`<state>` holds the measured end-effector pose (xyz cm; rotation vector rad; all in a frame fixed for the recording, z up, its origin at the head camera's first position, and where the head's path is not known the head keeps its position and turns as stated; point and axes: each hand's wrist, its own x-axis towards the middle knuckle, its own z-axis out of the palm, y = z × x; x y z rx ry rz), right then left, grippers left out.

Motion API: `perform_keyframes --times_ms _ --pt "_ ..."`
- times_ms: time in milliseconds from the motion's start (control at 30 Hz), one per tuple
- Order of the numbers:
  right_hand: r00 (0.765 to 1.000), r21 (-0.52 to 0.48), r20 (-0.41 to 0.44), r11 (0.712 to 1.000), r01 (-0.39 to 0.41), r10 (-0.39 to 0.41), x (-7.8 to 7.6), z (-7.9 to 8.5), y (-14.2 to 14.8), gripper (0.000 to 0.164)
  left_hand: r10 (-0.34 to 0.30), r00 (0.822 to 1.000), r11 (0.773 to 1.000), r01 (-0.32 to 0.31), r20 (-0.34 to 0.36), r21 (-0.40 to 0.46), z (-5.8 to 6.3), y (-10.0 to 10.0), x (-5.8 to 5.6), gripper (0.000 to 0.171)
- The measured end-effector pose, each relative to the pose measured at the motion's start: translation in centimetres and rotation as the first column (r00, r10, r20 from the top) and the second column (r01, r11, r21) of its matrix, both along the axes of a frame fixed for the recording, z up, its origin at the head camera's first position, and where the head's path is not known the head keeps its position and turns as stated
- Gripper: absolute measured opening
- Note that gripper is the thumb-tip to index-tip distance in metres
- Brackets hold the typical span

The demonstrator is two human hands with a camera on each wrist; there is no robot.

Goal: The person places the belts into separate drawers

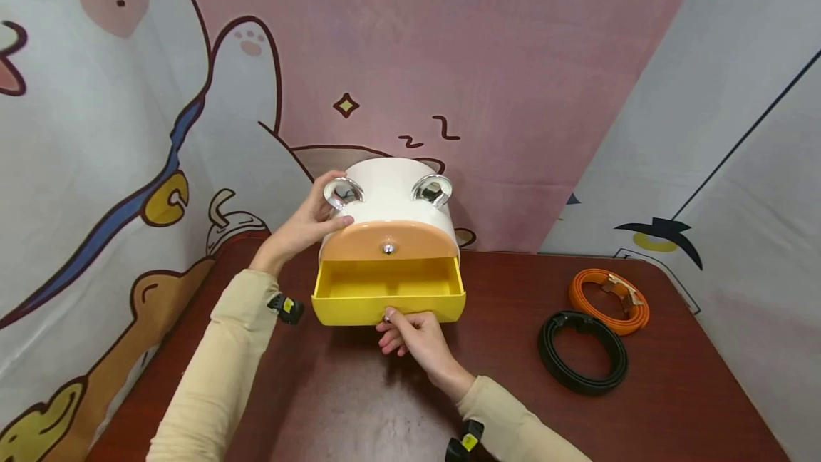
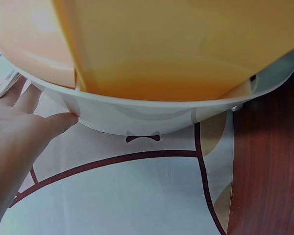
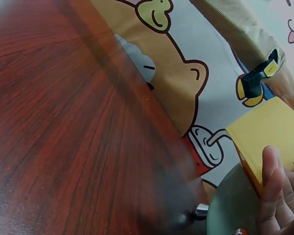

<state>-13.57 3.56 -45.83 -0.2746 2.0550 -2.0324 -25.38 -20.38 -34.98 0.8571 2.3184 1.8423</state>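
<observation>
A white drawer box (image 1: pixel 390 194) with silver ear-like rings stands at the far side of the table. My left hand (image 1: pixel 308 223) grips its left side by one ring (image 1: pixel 355 197), thumb at the front edge. Below the peach upper drawer (image 1: pixel 353 241), the yellow drawer (image 1: pixel 359 312) is pulled well out, and its inside shows bare. At the middle of its front, my right hand (image 1: pixel 420 341) pinches the small silver knob (image 1: pixel 387 319) between thumb and finger; the other fingers hang below. The right wrist view shows those fingers (image 3: pixel 270 193) close under the yellow front.
On the right of the dark red wooden table (image 1: pixel 513 412) lie a coiled black belt (image 1: pixel 553 351) and a coiled orange belt (image 1: pixel 580 298), side by side. A cartoon-printed cloth (image 1: pixel 500 91) hangs behind the table and along its sides.
</observation>
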Motion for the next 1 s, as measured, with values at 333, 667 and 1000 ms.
perform_keyframes --times_ms 333,667,1000 --pt "1.000 -0.001 -0.014 1.000 0.009 -0.009 1.0 0.2 0.2 0.042 0.001 1.000 1.000 -0.001 0.017 0.008 0.0 0.0 0.0 0.073" --pt "1.000 -0.008 -0.008 1.000 0.004 -0.004 1.9 0.2 0.3 0.041 0.009 1.000 1.000 -0.009 0.023 -0.006 0.0 0.0 0.0 0.074" --pt "0.999 -0.045 0.042 0.999 0.027 -0.026 2.8 0.3 0.2 0.039 0.013 1.000 1.000 -0.012 0.026 -0.023 0.0 -0.1 0.0 0.074"
